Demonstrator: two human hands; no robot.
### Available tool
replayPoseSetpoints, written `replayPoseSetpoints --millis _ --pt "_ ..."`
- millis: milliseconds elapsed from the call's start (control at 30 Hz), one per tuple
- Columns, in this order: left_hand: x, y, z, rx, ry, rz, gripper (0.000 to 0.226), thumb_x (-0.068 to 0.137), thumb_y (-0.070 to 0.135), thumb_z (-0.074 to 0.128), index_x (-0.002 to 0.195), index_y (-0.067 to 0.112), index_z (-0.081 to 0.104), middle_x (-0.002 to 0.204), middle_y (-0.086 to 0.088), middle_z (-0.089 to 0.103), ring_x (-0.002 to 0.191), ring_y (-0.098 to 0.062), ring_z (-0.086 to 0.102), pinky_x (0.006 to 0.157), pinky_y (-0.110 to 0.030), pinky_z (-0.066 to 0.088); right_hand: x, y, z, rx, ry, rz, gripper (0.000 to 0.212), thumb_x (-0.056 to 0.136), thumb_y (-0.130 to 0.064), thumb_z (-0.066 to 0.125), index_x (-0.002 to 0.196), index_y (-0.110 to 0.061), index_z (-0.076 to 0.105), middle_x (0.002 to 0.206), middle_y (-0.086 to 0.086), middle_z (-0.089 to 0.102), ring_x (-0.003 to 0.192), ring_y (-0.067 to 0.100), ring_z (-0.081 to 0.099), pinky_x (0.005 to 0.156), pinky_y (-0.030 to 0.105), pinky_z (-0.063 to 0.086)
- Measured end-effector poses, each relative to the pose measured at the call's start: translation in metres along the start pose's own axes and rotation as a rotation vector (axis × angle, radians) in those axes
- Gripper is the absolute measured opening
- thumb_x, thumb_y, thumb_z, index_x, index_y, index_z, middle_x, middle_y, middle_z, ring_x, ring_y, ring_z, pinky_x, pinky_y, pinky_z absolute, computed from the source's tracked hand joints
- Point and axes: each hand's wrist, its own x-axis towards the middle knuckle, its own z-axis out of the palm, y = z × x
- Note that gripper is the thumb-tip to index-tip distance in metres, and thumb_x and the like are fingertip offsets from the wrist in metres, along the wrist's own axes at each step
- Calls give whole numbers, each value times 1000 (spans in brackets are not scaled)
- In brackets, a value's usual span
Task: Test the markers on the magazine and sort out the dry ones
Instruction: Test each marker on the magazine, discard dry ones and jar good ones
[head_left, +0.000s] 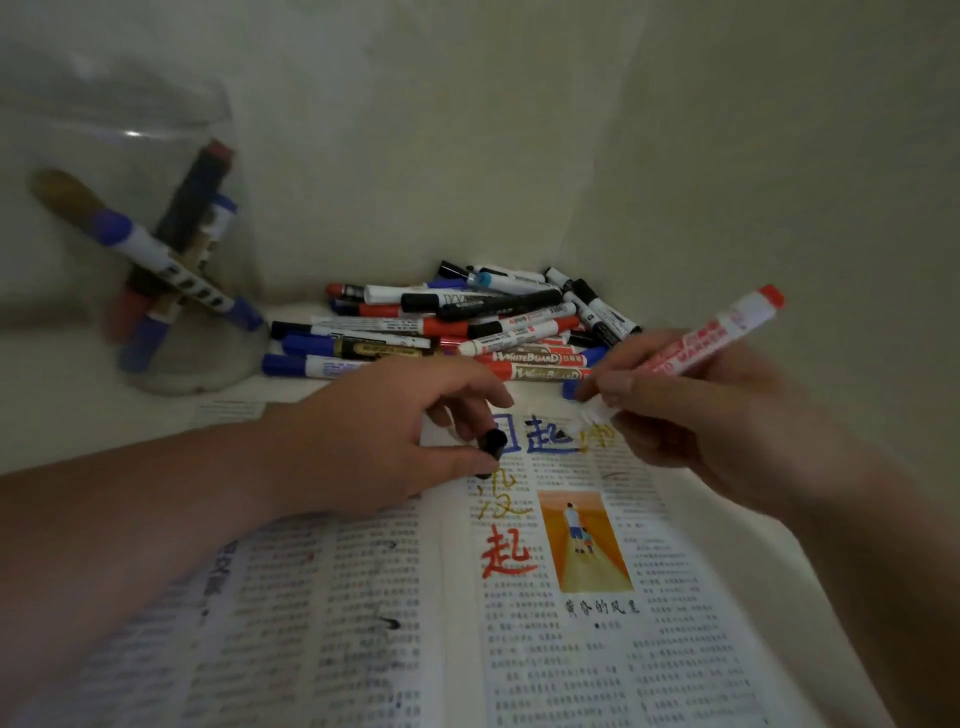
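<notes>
Test step in hand: right hand (701, 415) grips red marker (719, 332), tip at magazine (571, 675). Left hand (374, 431) pinches black cap (492, 444). Next, probably: judge the stroke, recap, sort to jar (218, 358) or pile (467, 327).

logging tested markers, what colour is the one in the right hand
Red and white marker, gripped by the right hand; head view.

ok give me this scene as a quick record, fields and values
left hand: pinches a black cap over the magazine
right hand: grips a red marker, tip down at the page
magazine: open, with blue, yellow and red marks
pile: markers lying behind the magazine
jar: clear, at the left, holds several markers
</notes>
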Motion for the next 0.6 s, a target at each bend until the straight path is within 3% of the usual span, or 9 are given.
replayPoseSetpoints --millis 100,200,467,600 --pt "0 0 -1 14 1 -2 36 78 45 79 99 56 52 105 36 61 101 9 58 81 -9 47 19 -28 13 -192 -23 -78 17 78 -28 76 76 -14 67 58 6 54 48 14 44 44 22 35" --pt "0 -1 -1 7 13 14 36 78 42 81 96 56 53 93 29 65 100 12 58 82 -4 43 32 -29 25 -393 -2 -171 30 81 -40 77 76 -12 65 60 9 57 54 16 52 51 33 43" --pt "4 0 -2 58 -64 -8 20 81 50 73 91 53 56 96 30 63 97 10 57 83 -12 48 31 1 31 -389 33 -169 20 79 -35 74 77 -18 66 59 2 57 56 13 52 55 34 42" --pt "3 -3 0 30 -92 -1 12 85 53 70 92 50 61 91 28 63 94 6 59 84 -21 49 26 -1 35 -484 11 -141 18 84 -34 79 76 -21 68 66 0 67 61 17 64 57 38 54"
